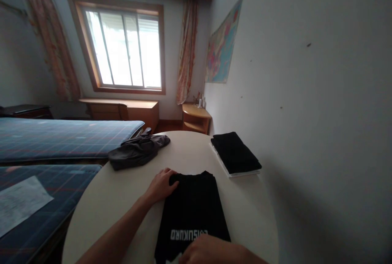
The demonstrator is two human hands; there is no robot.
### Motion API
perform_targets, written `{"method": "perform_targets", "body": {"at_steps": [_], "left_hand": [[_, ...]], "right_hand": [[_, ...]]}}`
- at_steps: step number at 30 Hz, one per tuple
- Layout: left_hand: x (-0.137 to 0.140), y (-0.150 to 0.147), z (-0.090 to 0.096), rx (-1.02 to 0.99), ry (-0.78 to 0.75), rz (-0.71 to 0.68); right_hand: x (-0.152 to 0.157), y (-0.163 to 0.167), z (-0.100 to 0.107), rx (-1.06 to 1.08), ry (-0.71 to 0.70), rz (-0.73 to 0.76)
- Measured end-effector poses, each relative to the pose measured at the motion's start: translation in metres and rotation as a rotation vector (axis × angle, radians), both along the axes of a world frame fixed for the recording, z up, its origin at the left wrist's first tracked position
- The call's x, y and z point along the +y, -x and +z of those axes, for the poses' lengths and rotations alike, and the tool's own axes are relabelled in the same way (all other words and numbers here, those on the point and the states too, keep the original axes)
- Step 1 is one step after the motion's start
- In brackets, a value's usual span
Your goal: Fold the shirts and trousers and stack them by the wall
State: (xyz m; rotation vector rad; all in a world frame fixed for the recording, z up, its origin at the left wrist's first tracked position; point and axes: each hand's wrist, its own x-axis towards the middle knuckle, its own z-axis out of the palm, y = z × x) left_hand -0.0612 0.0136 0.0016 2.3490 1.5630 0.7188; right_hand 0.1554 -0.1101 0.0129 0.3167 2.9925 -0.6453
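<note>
A folded black T-shirt (196, 202) lies on the round white table (122, 215), its white lettering upside down from where I look. My left hand (163, 183) is at the far left corner of the shirt, thumb and fingers closed about the cloth. Over the near end, my right hand (205, 251) has its fingers curled onto the shirt beside the lettering, partly covering it. The fingertips of the right hand are hidden, and the bottom of the picture cuts off the shirt's near edge.
A stack of folded black and white clothes (235, 153) sits at the table's right, near the wall. A crumpled dark grey garment (137, 151) lies at its left edge. Left of the table are beds with blue plaid mattresses (67, 137), one bearing a paper sheet (23, 202).
</note>
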Motion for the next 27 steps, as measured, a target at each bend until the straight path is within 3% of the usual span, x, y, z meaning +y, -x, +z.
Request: {"method": "perform_targets", "body": {"at_steps": [3,7,9,11,17,27], "left_hand": [[-0.002,0.000,-0.002,0.009,-0.006,0.024],[-0.002,-0.003,-0.003,0.055,-0.054,0.099],[-0.003,-0.005,-0.003,0.076,-0.066,0.132],[-0.005,-0.006,-0.002,0.090,-0.067,0.159],[-0.011,-0.008,-0.001,0.109,-0.054,0.261],[-0.005,-0.006,-0.013,-0.139,-0.003,0.165]], "right_hand": [[0.021,-0.004,0.027,0.019,0.011,-0.164],[0.075,-0.024,0.059,0.068,-0.207,-0.757],[0.101,-0.037,0.057,0.083,-0.268,-0.958],[0.119,-0.049,0.046,0.149,-0.303,-1.070],[0.125,-0.077,0.009,0.214,-0.246,-1.136],[0.125,-0.086,0.003,0.374,-0.016,-1.181]]}}
